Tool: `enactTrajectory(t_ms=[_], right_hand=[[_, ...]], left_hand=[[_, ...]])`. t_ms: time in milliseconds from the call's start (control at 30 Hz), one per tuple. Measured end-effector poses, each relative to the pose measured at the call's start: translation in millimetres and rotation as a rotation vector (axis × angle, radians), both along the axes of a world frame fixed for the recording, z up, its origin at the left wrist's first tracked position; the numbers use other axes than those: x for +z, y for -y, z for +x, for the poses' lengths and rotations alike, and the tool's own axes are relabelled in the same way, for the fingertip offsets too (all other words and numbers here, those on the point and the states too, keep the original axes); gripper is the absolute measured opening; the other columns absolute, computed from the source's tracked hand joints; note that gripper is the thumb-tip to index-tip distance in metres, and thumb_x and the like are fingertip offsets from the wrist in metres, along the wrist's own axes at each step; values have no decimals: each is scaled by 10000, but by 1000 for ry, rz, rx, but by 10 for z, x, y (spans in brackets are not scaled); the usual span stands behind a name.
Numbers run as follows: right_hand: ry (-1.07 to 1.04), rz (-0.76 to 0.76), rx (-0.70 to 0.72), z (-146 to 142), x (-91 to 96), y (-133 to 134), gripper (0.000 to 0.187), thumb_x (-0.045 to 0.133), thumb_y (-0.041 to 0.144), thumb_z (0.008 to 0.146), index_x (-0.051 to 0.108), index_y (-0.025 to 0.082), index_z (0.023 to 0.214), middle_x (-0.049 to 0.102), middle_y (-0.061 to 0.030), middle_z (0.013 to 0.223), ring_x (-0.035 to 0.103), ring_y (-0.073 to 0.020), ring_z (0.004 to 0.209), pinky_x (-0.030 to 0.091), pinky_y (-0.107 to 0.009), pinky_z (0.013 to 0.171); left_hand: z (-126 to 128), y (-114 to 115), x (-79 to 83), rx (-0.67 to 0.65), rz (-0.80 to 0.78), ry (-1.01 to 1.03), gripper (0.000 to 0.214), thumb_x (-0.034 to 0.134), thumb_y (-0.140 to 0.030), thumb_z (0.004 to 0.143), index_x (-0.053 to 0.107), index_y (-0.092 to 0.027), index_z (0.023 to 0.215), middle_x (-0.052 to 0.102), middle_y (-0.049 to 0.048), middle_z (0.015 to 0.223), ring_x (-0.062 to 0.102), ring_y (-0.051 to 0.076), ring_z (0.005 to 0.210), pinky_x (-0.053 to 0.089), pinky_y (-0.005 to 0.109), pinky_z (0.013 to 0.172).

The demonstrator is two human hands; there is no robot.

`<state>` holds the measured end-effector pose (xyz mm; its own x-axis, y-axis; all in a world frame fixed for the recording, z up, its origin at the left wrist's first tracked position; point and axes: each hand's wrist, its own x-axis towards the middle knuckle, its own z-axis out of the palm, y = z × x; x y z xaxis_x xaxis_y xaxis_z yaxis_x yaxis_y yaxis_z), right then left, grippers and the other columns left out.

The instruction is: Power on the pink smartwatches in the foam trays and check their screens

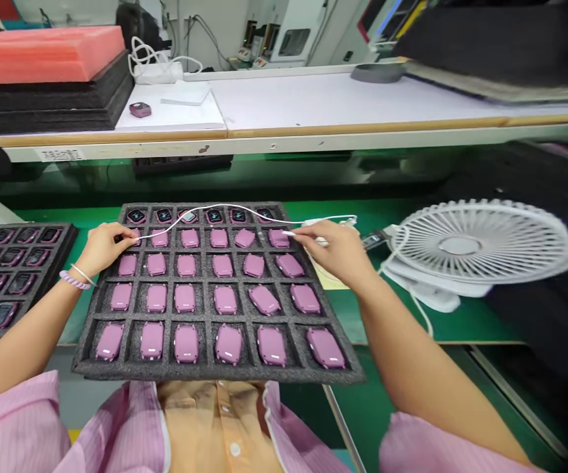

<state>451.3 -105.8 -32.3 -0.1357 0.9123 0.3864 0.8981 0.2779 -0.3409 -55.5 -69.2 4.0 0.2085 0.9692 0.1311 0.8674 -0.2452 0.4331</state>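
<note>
A black foam tray [205,374] in front of me holds rows of purple smartwatch bodies [186,298], most with their plain purple side up. In the far row several watches [164,215] show dark screens, and a small pale piece [188,215] lies over one of them. A thin white cable [219,205] arches over the tray's far part. My left hand [104,249] pinches its left end beside the leftmost watch of the second row. Above the right end of that row, my right hand [335,249] is closed on a slim white cable end [288,233].
A second foam tray [57,263] of watches stands at the left. To the right are a white fan [485,240] and a small metal-ended plug [375,238]. The shelf behind carries stacked pink foam [47,56], a coiled white cable [158,62] and one loose watch [140,110].
</note>
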Motion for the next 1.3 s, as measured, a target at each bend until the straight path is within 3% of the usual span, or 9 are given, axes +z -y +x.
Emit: enactTrajectory(t_ms=[167, 300, 467, 567, 667, 933, 1300], right_hand=[[209, -45, -45, -99, -15, -27, 267, 546, 261, 1002, 812, 247, 1029, 784, -103, 1068, 696, -319, 1059, 349, -561, 1063], [267, -35, -13, -60, 5, -46, 272, 523, 237, 994, 794, 243, 1002, 784, -95, 1056, 682, -313, 1038, 312, -543, 1061], [234, -111, -77, -83, 70, -153, 316, 490, 243, 1016, 804, 238, 1054, 756, -121, 1080, 667, -312, 1029, 374, -469, 954], [308, -157, -137, -156, 52, -237, 302, 514, 200, 1008, 814, 231, 1030, 726, -120, 1094, 644, -322, 1082, 342, -509, 1001], [310, -164, -137, -201, 8, -313, 310, 531, 178, 1008, 826, 250, 1073, 699, -110, 1092, 625, -307, 1076, 324, -518, 1027], [267, -160, -107, -147, -10, -341, 308, 575, 189, 1004, 838, 298, 1125, 668, -89, 1085, 607, -294, 1050, 295, -554, 1079], [189, -198, -60, -206, 53, -244, 448, 407, 197, 992, 814, 218, 1179, 645, -142, 1186, 574, -330, 1169, 239, -648, 1164]], left_hand=[[20, -148, 141, -171, 60, -338, 399, 626, -499, 827, 775, -277, 1123, 765, 143, 1152, 640, 424, 1155, 468, 538, 1015], [69, -205, 245, -230, 100, -473, 385, 658, -445, 786, 757, -258, 1107, 771, 169, 1110, 632, 459, 1191, 424, 580, 1072], [-53, -344, 352, -96, -50, -200, 498, 584, -643, 729, 787, -295, 1022, 803, 103, 976, 716, 391, 1007, 514, 480, 1004], [-124, -371, 372, -10, -195, 86, 597, 617, -729, 658, 809, -275, 995, 820, 95, 1102, 727, 377, 1091, 541, 435, 1045], [-116, -350, 352, -15, -349, 236, 598, 713, -740, 603, 820, -254, 934, 817, 88, 1176, 699, 371, 1227, 503, 408, 1150], [-44, -371, 347, 57, -448, 287, 393, 776, -603, 796, 829, -224, 886, 835, 45, 1101, 710, 275, 1155, 517, 338, 1112], [-47, -390, 228, 63, -411, 298, 509, 756, -733, 648, 783, -239, 771, 833, 54, 1017, 686, 336, 1151, 537, 411, 1104]])
